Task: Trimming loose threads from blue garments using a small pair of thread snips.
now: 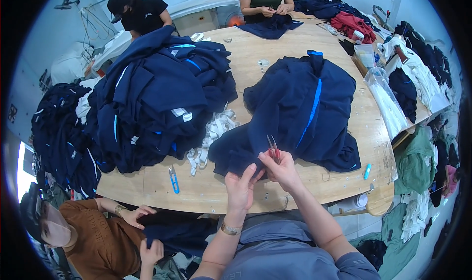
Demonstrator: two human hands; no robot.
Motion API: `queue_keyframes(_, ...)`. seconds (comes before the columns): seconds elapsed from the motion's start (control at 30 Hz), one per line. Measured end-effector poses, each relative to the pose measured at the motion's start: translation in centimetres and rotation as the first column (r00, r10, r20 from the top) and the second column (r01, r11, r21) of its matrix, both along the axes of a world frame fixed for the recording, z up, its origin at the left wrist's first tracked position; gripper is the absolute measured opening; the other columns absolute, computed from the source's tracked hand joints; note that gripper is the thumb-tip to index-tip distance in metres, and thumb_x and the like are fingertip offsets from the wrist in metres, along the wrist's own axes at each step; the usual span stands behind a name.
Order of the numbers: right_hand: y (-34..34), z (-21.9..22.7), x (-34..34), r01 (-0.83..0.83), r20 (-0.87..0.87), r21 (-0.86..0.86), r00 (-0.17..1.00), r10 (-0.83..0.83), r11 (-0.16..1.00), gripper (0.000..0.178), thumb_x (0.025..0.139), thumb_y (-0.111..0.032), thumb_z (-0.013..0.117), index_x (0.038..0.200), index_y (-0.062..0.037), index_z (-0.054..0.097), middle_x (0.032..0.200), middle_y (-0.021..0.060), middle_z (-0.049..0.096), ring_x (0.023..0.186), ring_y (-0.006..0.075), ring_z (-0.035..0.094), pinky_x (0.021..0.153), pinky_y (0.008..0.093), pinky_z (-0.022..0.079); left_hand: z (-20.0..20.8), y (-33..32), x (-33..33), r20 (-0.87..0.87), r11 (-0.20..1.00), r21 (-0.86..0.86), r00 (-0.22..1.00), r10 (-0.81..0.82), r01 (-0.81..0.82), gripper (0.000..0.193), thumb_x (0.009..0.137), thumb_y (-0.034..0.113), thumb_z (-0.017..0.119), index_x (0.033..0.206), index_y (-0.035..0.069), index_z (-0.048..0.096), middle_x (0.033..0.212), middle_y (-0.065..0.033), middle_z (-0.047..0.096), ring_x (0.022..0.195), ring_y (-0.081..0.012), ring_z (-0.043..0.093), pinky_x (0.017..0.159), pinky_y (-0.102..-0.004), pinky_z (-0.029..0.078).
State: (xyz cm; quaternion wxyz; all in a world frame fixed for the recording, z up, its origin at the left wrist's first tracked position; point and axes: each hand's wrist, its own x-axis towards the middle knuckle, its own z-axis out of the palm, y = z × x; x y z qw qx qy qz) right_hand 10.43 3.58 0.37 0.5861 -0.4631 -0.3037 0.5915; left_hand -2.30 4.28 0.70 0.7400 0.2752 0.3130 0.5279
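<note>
A navy jacket [290, 103] with a bright blue stripe is spread on the table in front of me. My left hand [241, 187] grips the near edge of its sleeve [233, 149], thumb on top, with some fingers hidden by cloth. My right hand [282, 172] is closed round red-handled thread snips [274, 156], their blades pointing away over the fabric. Fingers of both hands meet close together at the cloth's edge; whether the right ones also pinch cloth, I cannot tell. Blue thread snips [174, 180] lie on the table to the left.
A tall heap of navy garments [152, 98] covers the left side, white tape [216, 130] beside it. A teal marker-like item [367, 171] is near the right edge. Co-workers sit at left front and across the wooden table [246, 48]. Clear plastic bags [386, 100] line the right side.
</note>
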Motion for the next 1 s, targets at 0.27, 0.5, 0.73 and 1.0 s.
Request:
queue_keyframes(0.27,0.0,0.0,-0.1,-0.021,0.003,0.003,1.000,0.021,1.000,0.020,0.084,-0.024,0.066,0.081,-0.0050,0.059,0.052,-0.0065,0.045,0.041,0.0005,0.035,0.036,0.0184,0.022,-0.2,0.1,-0.3,0.066,1.000,-0.006,0.998,0.005,-0.004,0.029,0.085,0.000,0.054,0.114,0.004,0.050,0.105,-0.0078,0.061,0.095,-0.0175,0.060,0.083,-0.0374,0.053)
queue_keyframes(0.5,0.0,0.0,-0.1,-0.035,0.021,0.007,0.999,0.035,0.999,0.021,0.083,-0.024,0.066,0.080,-0.0049,0.058,0.052,-0.0063,0.046,0.041,0.0006,0.036,0.037,0.0182,0.024,-0.4,0.3,0.0,-0.040,0.998,0.044,0.999,0.036,-0.034,0.026,0.087,0.006,0.054,0.113,0.005,0.052,0.105,-0.0076,0.061,0.096,-0.0170,0.060,0.082,-0.0391,0.053)
queue_keyframes(0.73,-0.1,-0.1,-0.4,-0.015,0.020,0.001,1.000,0.015,1.000,0.020,0.084,-0.023,0.066,0.078,-0.0055,0.058,0.053,-0.0073,0.045,0.041,0.0002,0.034,0.036,0.0183,0.022,-1.4,0.2,0.1,-0.003,0.990,0.051,0.991,0.132,-0.131,0.026,0.090,0.009,0.053,0.114,0.000,0.051,0.108,-0.0085,0.058,0.096,-0.0176,0.059,0.082,-0.0325,0.052)
queue_keyframes(1.0,-0.3,-0.4,-0.2,-0.001,0.029,-0.010,1.000,0.001,1.000,0.021,0.085,-0.024,0.064,0.076,-0.0062,0.057,0.053,-0.0079,0.044,0.042,0.0001,0.033,0.037,0.0193,0.022,-1.8,0.3,0.0,-0.013,0.991,0.085,0.994,0.106,-0.105,0.031,0.095,0.024,0.043,0.115,0.001,0.050,0.111,-0.0107,0.058,0.098,-0.0188,0.059,0.083,-0.0369,0.052)
